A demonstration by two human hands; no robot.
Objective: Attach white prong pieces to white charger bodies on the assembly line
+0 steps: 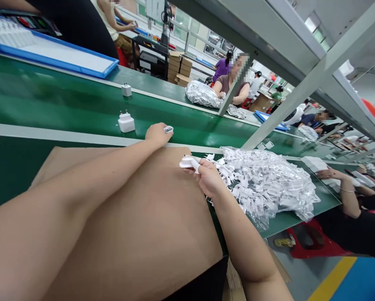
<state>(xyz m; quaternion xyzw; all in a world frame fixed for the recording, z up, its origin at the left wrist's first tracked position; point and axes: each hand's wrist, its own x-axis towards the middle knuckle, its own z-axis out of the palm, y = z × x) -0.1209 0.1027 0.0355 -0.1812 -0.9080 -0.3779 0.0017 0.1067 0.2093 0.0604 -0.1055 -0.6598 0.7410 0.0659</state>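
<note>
- Left hand [157, 136]: grip closed around a white charger housing [168, 130], its open end facing outward; fingers mostly hidden. Position: at the near edge of the green belt [65, 106].
- Right hand [210, 179]: grip pinched, thumb and fingers nearly together, on a white plastic piece [187, 162]. Held above the far right corner of the brown cardboard [162, 217], near the left hand but apart from it.
- Cardboard: directly below both forearms, in front of the person.
- Right of the right hand: a clear plastic bag [275, 175] with many small white parts, some spilling from its left side onto the green tabletop [327, 201].
- On the belt, left of the left hand: a white two-pin plug adapter [126, 123], pins up; a second plug adapter [126, 90] stands beyond it.
- Far left: a blue-rimmed tray [107, 69] across the belt.
- Far right: a co-worker's hand [332, 173] touches a white box [313, 163].
</note>
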